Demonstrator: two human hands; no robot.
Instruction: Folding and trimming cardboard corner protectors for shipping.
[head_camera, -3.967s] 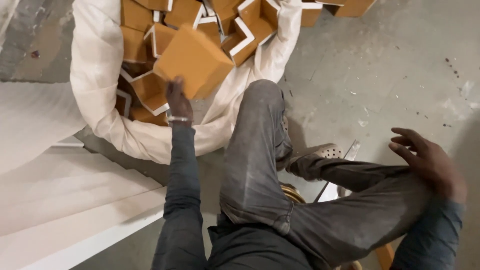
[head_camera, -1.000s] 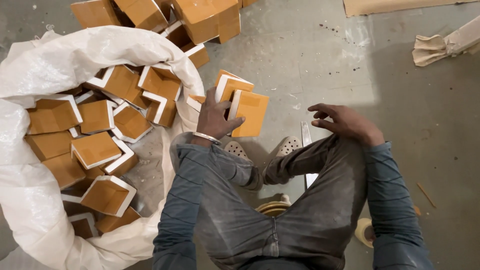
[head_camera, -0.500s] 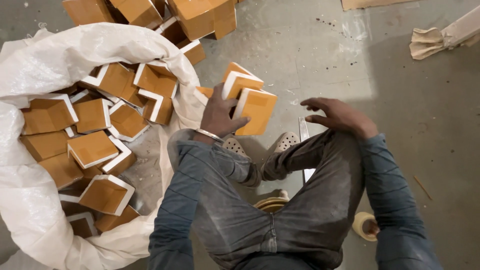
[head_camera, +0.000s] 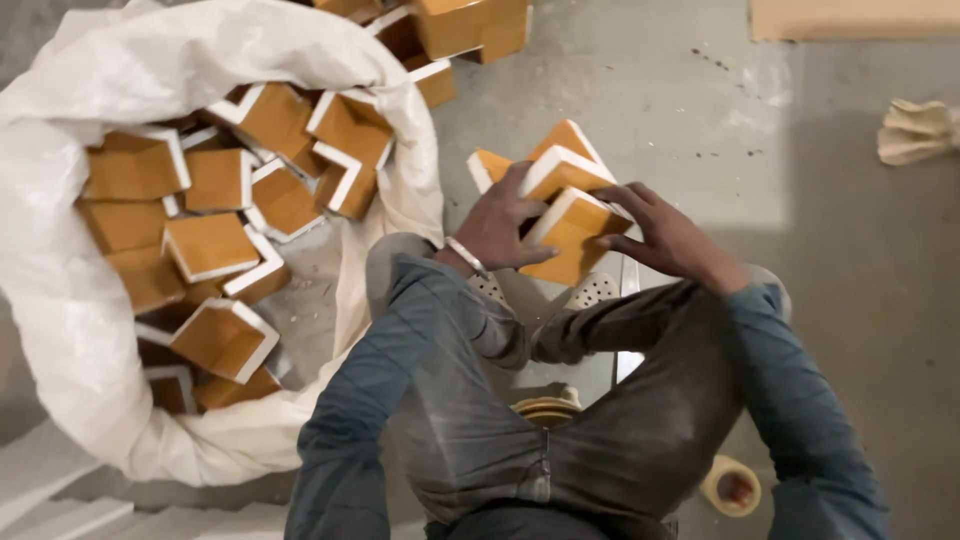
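Note:
I sit on the floor with both hands on a small orange box with white edges (head_camera: 565, 238), held just above my knees. My left hand (head_camera: 500, 225) grips its left side and my right hand (head_camera: 672, 238) grips its right side. Two more orange boxes (head_camera: 560, 160) lie on the concrete floor right behind the held one. A big white sack (head_camera: 90, 330) at my left holds several of the same orange boxes (head_camera: 215, 245).
More orange boxes (head_camera: 465, 25) are piled at the top edge beyond the sack. A crumpled cloth (head_camera: 918, 130) lies at the far right and a roll of tape (head_camera: 732, 487) beside my right leg. White foam sheets (head_camera: 60, 500) lie at the lower left.
My right hand has moved left from my knee and taken hold of the box, which only my left hand held before. The view has shifted slightly toward the boxes.

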